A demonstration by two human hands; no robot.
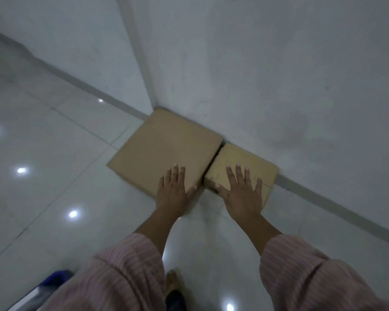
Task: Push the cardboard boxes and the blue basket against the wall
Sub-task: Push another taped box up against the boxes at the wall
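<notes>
Two cardboard boxes lie flat on the tiled floor, side by side against the grey wall. The larger box sits in the corner where the wall steps out; the smaller box touches its right side. My left hand rests flat with spread fingers on the near right corner of the larger box. My right hand lies flat on the near edge of the smaller box. A blue basket shows only as a blurred corner at the bottom left, behind my left sleeve.
Glossy white floor tiles stretch to the left, with a grey skirting strip along the wall base. My striped pink sleeves fill the bottom of the view, and a bare foot stands between them.
</notes>
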